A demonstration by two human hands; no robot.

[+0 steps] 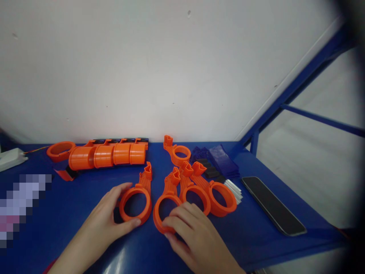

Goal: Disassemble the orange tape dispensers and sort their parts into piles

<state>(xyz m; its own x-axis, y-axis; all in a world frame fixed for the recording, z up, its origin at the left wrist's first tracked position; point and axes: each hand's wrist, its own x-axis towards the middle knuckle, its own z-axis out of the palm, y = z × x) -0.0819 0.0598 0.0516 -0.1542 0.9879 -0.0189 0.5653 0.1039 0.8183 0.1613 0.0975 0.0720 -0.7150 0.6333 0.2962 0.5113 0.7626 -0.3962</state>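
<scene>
On the blue table, my left hand [112,213] curves round the left side of an orange ring part [146,211], its thumb on the lower rim and its fingers near the top. My right hand [189,228] grips the lower right rim of a second orange ring part [157,217], fingers over the rim and thumb below. Close behind this hand lie a third ring part [207,201] and a fourth [230,203]. Another ring part [182,153] sits farther back. Each of these has a ring and a bracket-shaped arm pointing away from me.
Orange cylinders [104,156] stand in a row at the back left, beside an orange ring [61,150]. Blue sleeves [224,161], black pieces [209,169] and silvery rods [234,191] lie right of centre. A phone [272,205] rests near the right edge, below a blue frame.
</scene>
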